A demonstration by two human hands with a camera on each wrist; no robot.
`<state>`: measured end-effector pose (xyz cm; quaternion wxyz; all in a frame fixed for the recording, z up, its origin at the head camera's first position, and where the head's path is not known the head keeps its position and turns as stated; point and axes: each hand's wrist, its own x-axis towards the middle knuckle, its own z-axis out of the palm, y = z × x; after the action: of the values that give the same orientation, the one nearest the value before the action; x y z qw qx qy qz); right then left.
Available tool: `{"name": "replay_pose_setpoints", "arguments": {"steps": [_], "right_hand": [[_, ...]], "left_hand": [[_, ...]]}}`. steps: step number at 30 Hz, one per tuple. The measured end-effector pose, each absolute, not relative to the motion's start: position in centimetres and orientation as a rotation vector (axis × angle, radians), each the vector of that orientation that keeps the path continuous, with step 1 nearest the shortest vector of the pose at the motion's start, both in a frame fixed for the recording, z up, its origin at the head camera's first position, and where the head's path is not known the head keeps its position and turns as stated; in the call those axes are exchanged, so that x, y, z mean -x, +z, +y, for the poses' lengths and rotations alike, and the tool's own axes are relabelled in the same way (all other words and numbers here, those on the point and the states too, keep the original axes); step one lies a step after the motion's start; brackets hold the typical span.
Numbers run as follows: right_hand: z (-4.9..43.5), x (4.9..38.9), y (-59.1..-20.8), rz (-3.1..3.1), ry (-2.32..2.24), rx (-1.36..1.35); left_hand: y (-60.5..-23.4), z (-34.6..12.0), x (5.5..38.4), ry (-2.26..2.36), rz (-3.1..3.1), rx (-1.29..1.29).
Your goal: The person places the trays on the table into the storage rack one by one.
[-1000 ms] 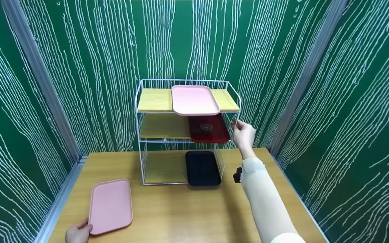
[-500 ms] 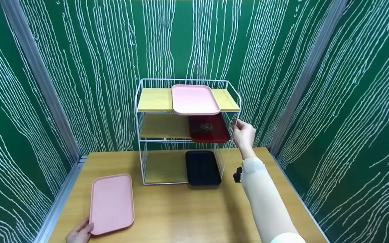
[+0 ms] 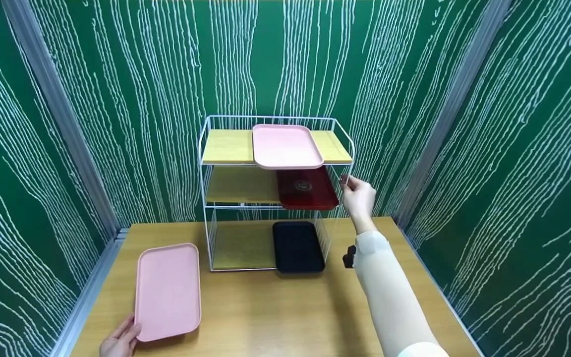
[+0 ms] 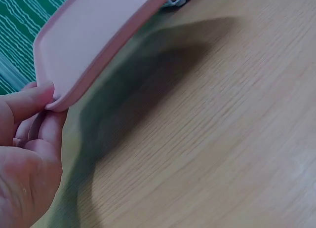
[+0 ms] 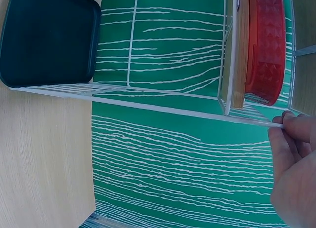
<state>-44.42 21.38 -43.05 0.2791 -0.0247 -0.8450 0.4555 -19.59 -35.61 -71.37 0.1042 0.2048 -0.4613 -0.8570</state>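
My left hand (image 3: 118,339) pinches the near left corner of a pink tray (image 3: 168,292), thumb on top and fingers beneath. In the left wrist view this tray (image 4: 94,35) is raised off the table, its shadow below. With thumb and fingers, my right hand (image 3: 359,198) grips the right front post of a white wire rack (image 3: 204,186), and the right wrist view shows the fingertips on that thin post (image 5: 197,114). A second pink tray (image 3: 287,146) lies on the top shelf, a dark red tray (image 3: 308,191) on the middle one, and a black tray (image 3: 298,248) at the bottom.
The rack stands at the back of a wooden table (image 3: 265,317). Yellow boards (image 3: 228,146) form its shelves, and the trays overhang their front edges. Green walls with white wavy lines (image 3: 265,59) enclose the table, with grey metal posts (image 3: 449,114) at the corners.
My left hand has raised the pink tray and carried it slightly forward and right. The right hand stays on the rack's post, and the rack and its trays have not moved.
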Motion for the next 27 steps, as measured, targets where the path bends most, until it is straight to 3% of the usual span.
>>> {"name": "replay_pose_setpoints", "arguments": {"steps": [27], "right_hand": [[21.3,44.4,-43.3,-2.275,1.205,0.068]], "left_hand": [[-70.9,-29.6,21.0,-2.537,-1.465,-0.407]]}}
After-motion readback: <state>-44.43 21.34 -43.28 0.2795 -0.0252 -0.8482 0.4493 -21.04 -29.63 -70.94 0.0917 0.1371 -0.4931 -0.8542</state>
